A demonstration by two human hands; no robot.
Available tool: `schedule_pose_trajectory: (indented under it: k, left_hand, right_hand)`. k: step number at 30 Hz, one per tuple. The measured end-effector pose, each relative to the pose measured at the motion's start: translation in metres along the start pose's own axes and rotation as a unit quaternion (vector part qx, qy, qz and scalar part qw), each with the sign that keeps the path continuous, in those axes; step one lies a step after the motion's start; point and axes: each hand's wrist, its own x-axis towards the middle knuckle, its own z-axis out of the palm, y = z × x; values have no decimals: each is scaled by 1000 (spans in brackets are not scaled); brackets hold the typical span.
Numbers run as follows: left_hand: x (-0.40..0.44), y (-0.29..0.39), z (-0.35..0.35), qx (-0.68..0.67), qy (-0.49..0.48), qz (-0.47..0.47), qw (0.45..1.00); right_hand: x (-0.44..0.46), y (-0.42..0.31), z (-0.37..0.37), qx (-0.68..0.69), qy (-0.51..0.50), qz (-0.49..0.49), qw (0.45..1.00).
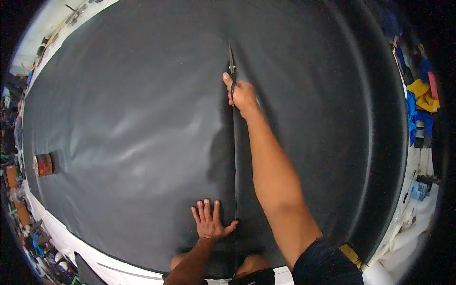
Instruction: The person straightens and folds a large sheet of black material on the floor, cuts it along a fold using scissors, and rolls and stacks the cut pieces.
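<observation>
A large sheet of black material [142,109] covers most of the view. A straight cut line runs through it from near the bottom edge up to the scissors [232,66]. My right hand [242,96] is closed around the handles of the scissors, whose blades point away from me at the top of the cut. Pressed flat on the sheet just left of the cut, near the bottom, my left hand [212,224] has its fingers spread and holds nothing.
A red and brown can [43,165] stands on the sheet at the far left. Yellow cloth [422,95] and blue cloth [412,116] lie beyond the right edge. Assorted items crowd the lower left, past the white table edge [85,246].
</observation>
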Motion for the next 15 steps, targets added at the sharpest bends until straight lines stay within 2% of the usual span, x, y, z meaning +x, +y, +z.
schedule_pose_trajectory:
  k: [2, 4, 5, 7, 8, 9, 10, 12, 15]
  left_hand:
    - [0, 3, -2, -11, -1, 1, 1000]
    - [8, 3, -13, -77, 54, -2, 996]
    - [25, 6, -34, -109, 62, -35, 992]
    - [114, -4, -63, -147, 145, -99, 973]
    - [180, -2, -96, -193, 174, -69, 963]
    - [245, -9, -96, -78, 300, 6, 951]
    - [302, -9, -108, -127, 296, 10, 947]
    - [395, -18, -107, -31, 288, -2, 957]
    - [431, -24, -93, 38, 244, -39, 968]
  right_hand:
    - [-1, 7, -2, 2, -5, -13, 1000]
    - [2, 8, -4, -7, -18, -6, 1000]
    - [1, 8, -5, 6, -45, -19, 999]
    - [-6, 4, -6, -29, -37, -34, 998]
    - [-6, -3, -4, -64, -28, -41, 997]
    - [-5, -6, -2, -63, -26, -51, 996]
    - [-8, -9, -1, -40, -17, -30, 999]
    - [-10, -8, -2, -22, -5, -3, 1000]
    - [-7, -9, -3, 15, -49, 13, 999]
